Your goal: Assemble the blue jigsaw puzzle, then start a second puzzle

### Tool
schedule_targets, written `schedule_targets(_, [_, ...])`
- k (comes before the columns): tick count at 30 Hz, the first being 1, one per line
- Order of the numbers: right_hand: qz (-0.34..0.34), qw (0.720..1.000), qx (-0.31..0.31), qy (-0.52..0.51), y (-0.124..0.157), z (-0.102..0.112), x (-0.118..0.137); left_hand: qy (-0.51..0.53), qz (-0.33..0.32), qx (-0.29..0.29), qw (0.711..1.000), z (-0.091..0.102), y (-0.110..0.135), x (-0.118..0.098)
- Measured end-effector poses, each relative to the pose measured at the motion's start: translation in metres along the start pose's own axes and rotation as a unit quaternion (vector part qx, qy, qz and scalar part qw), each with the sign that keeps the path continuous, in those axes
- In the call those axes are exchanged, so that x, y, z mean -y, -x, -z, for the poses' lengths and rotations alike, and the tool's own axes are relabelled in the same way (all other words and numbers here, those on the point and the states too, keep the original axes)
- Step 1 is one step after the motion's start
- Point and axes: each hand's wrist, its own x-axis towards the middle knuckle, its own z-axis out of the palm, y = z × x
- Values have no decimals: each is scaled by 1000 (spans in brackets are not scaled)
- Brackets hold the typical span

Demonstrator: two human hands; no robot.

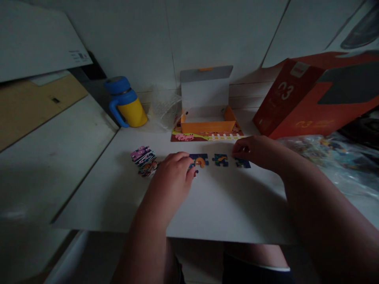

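Note:
My left hand [177, 169] is low over the white table, its fingers curled and its thumb at a small puzzle piece [195, 174] that it partly hides. Just beyond those fingertips lie dark blue puzzle pieces with an orange curled shape [200, 161]. A separate blue puzzle piece with an orange and green figure [220, 159] lies between the hands. My right hand [251, 150] has its fingers bent together at the upper edge of another dark blue puzzle piece [243, 163]. Left of my left hand stands a stack of puzzle pieces [143, 155], with more pieces [148, 169] in front.
An open orange box [207, 126] stands at the back on a farm-scene picture sheet [204, 136]. Behind on the left are a blue and yellow jug [130, 106] and clear plastic wrap [166, 108]. A large red box [296, 94] and a plastic bag [331, 157] are on the right.

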Motion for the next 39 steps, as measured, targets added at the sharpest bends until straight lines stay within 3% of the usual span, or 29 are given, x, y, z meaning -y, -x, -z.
schedule_targets(3, [-17,1000,7,16,1,3,2,-11,27,-94,995,31,6,5])
schedule_targets(6, [-29,999,16,28,1,4,4,-61,106,-163,979,53,15,22])
schedule_targets(10, [-28,999,20,42,0,2,3,-101,240,-132,957,58,23,58])
schedule_targets(14, [-45,996,-22,75,4,11,2,-72,304,-97,945,55,24,78])
schedule_targets(18, [-141,972,-139,124,16,33,-3,-57,318,-107,940,54,22,82])
schedule_targets(20, [-189,958,-155,153,19,39,-9,-59,319,-117,939,52,22,85])
schedule_targets(26, [-215,965,7,148,6,24,-30,-30,307,-149,939,47,23,97])
schedule_targets(33, [-213,968,72,115,-1,21,-30,-16,307,-189,933,44,23,100])
schedule_targets(35, [-227,969,57,85,1,20,-30,-20,294,-210,932,44,22,100])
schedule_targets(39, [-213,975,-54,26,6,18,-28,38,261,-255,930,43,21,99])
